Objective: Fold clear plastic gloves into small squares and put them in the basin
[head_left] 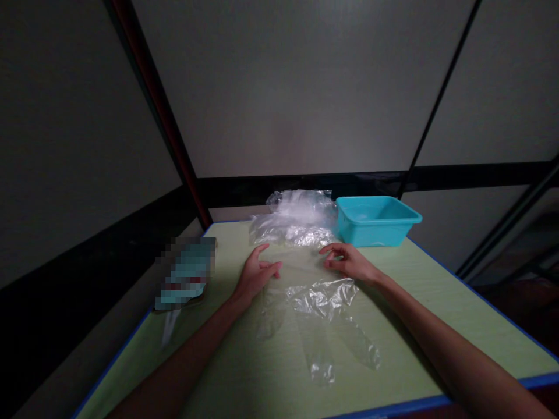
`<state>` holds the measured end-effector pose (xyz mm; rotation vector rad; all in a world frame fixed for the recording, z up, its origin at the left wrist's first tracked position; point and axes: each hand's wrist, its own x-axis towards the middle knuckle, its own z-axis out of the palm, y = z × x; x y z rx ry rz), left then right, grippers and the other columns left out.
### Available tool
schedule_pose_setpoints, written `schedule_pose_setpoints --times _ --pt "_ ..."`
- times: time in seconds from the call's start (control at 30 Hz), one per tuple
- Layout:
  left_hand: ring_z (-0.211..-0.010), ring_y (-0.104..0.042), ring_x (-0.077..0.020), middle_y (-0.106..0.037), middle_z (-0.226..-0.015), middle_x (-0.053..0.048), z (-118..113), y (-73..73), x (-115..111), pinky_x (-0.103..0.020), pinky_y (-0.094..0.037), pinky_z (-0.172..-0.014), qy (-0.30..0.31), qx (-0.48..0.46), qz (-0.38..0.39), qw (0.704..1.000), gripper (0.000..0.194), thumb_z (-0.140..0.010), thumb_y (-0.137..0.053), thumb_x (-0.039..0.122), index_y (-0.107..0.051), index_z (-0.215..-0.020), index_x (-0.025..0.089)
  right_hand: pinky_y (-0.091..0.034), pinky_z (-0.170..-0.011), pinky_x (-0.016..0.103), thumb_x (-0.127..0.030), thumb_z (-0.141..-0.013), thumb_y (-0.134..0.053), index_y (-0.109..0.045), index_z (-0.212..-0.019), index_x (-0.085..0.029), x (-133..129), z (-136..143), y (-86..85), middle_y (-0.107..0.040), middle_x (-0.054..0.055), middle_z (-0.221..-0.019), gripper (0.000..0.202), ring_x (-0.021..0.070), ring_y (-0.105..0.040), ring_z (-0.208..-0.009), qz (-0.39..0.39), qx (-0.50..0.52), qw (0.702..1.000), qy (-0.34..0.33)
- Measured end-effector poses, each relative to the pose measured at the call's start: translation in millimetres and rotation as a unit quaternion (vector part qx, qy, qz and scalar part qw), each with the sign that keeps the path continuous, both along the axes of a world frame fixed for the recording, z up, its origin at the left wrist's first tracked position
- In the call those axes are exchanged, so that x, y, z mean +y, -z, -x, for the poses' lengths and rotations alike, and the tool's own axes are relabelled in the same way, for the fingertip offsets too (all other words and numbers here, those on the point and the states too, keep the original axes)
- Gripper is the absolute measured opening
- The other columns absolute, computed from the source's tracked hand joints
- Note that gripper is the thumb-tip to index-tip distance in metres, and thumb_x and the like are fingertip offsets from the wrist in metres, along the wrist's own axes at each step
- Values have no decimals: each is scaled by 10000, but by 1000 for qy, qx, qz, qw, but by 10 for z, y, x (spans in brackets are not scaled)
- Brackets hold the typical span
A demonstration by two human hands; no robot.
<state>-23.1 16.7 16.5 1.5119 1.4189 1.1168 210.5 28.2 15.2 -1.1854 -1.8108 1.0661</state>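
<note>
A transparent plastic bag (321,299) with two long handle-like strips lies spread and wrinkled on the table, its strips pointing toward me. At its far left side is my left hand (257,271), thumb and fingers apart. Across from it, my right hand (347,262) hovers by the bag's far right side with loosely curled fingers and a gap between thumb and forefinger. Neither hand shows anything gripped. Just beyond both hands sits a heap of crumpled transparent plastic bags (297,215).
A turquoise plastic basin (375,224) stands at the back right, beside the heap. Toward the left edge lies a pixelated flat object (186,276). The pale green table (244,372) has a blue edge and meets panelled walls behind and at left.
</note>
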Motion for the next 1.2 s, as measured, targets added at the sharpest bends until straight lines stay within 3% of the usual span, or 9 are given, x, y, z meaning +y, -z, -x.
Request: schedule_pose_setpoints --times 0.2,0.27,0.43,0.73,0.97,1.2 --pt "-389 -426 -92 -541 -432 61 53 24 33 -192 -290 -427 -15 -7 -21 1000 635 -608 -578 249 -377 -1177 54 -224 -267 132 -224 -652 -636 -382 -1199 -199 -122 -179 -215 -585 -28 -665 604 12 -307 -335 139 7 971 -192" --pt "-405 -444 -101 -534 -419 63 75 42 55 -197 -307 -448 -30 -9 -27 999 632 -596 -578 234 -382 -1164 39 -218 -264 125 -218 -660 -639 -367 -1215 -195 -126 -229 -223 -590 -27 -656 619 8 -310 -331 151 -5 965 -212" --pt "-401 -429 -99 -532 -414 65 88 64 88 -199 -303 -452 -58 -5 -20 998 592 -583 -573 225 -412 -1125 49 -233 -274 112 -215 -667 -640 -381 -1208 -170 -95 -240 -153 -556 -49 -580 602 9 -312 -340 145 -18 970 -192" --pt "-384 -414 -89 -525 -416 81 80 78 68 -195 -285 -431 -51 1 -23 998 542 -581 -562 240 -435 -1088 96 -283 -286 109 -213 -670 -638 -408 -1185 -169 -80 -186 -116 -558 -53 -580 566 12 -351 -341 144 -36 968 -204" --pt "-395 -438 -102 -487 -394 87 80 75 55 -202 -317 -441 -50 9 -32 998 554 -602 -567 268 -432 -1104 75 -297 -320 124 -192 -648 -656 -336 -1241 -138 -73 -258 -118 -599 -22 -585 676 36 -430 -382 178 -62 962 -199" --pt "-394 -466 -132 -452 -377 96 133 130 53 -224 -337 -470 -56 148 -82 984 501 -647 -569 280 -456 -1115 142 -300 -343 159 -241 -667 -637 -278 -1266 -95 -101 -315 -150 -589 -21 -511 713 53 -425 -365 193 -101 965 -145"
